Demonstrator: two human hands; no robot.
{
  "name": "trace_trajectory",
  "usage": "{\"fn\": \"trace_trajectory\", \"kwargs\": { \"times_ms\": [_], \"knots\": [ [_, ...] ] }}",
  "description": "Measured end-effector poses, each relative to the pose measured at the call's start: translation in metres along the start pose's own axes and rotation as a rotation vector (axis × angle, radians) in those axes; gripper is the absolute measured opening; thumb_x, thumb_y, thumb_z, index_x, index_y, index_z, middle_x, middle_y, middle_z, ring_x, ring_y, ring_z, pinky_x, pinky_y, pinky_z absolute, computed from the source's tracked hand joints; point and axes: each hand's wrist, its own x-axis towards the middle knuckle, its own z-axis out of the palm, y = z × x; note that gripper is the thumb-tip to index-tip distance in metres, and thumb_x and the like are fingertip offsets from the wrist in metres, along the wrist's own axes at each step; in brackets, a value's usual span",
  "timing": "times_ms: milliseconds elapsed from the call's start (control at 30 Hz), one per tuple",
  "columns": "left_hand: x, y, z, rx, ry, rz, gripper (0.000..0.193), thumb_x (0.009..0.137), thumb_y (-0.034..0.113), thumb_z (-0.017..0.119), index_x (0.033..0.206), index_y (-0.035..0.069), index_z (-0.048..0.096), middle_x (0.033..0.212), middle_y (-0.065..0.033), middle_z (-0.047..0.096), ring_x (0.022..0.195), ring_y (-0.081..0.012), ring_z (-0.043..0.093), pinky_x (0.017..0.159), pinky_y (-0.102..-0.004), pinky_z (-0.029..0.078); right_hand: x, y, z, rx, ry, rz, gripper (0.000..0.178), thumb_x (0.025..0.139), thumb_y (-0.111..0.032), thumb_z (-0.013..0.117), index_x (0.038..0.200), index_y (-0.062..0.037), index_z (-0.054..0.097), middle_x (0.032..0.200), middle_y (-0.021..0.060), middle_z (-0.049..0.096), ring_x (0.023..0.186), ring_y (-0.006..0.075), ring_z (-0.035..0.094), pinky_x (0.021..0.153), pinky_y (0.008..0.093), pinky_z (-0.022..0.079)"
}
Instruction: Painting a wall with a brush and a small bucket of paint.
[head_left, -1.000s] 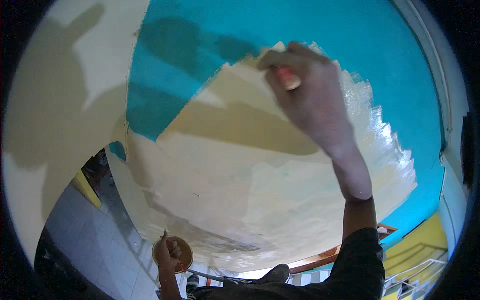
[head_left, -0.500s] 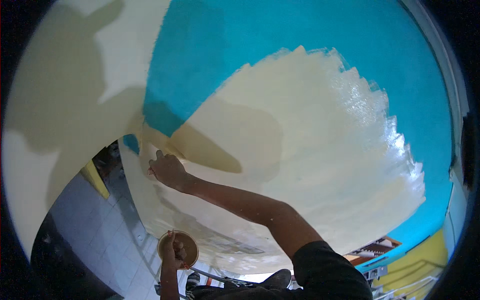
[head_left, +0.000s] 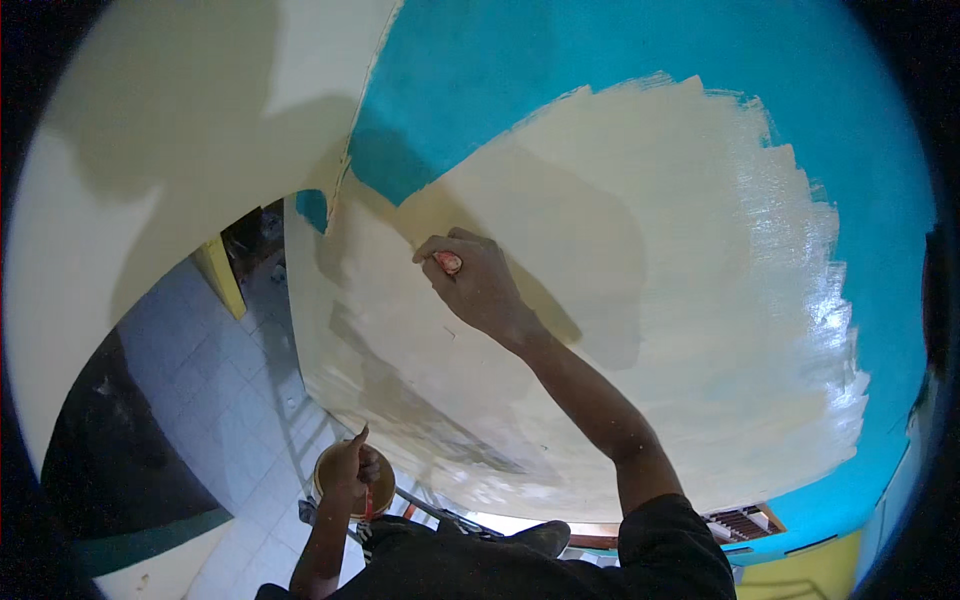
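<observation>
Right hand [head_left: 478, 285] fisted around red-handled brush [head_left: 448, 262] against cream-painted wall [head_left: 660, 260]; left hand [head_left: 350, 466] gripping paint tin [head_left: 380, 492] below.

Right hand [head_left: 480, 285] moves freely across open wall [head_left: 650, 300] (corner [head_left: 345, 185] bounds its left).

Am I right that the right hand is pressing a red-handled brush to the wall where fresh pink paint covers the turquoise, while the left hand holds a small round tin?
Not quite: the head view shows the fresh paint is cream, not pink. The rest stands: the right hand presses the red-handled brush to the turquoise wall, and the left hand holds the small round tin.
</observation>
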Motion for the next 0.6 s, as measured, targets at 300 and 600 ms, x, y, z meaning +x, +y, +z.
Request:
{"fn": "trace_trajectory", "kwargs": {
  "times_ms": [300,600],
  "knots": [
    [-0.012,0.002,0.0,0.157,0.246,0.209,0.038,0.082,0.051,0.06,0.07,0.019,0.044,0.049,0.0018,0.04,0.036,-0.0112,0.033,0.036,-0.0254,0.027,0.004,0.037,0.094,0.149,0.141,-0.056,0.012,0.077,-0.007,0.06,0.088,-0.008,0.064,0.077,0.0152,0.056,0.073,0.033,0.057,0.066,0.0406,0.046],
    [-0.046,0.017,0.009,0.061,-0.047,0.155,0.048,0.088,0.049,0.054,0.057,0.021,0.03,0.046,0.0068,0.025,0.035,-0.0069,0.02,0.034,-0.0236,0.015,0.055,-0.002,-0.091,-0.412,0.316,-0.238,0.012,0.083,-0.014,0.061,0.089,-0.0055,0.066,0.082,0.0147,0.065,0.069,0.0252,0.064,0.06,0.0329,0.05]
  ]
}}
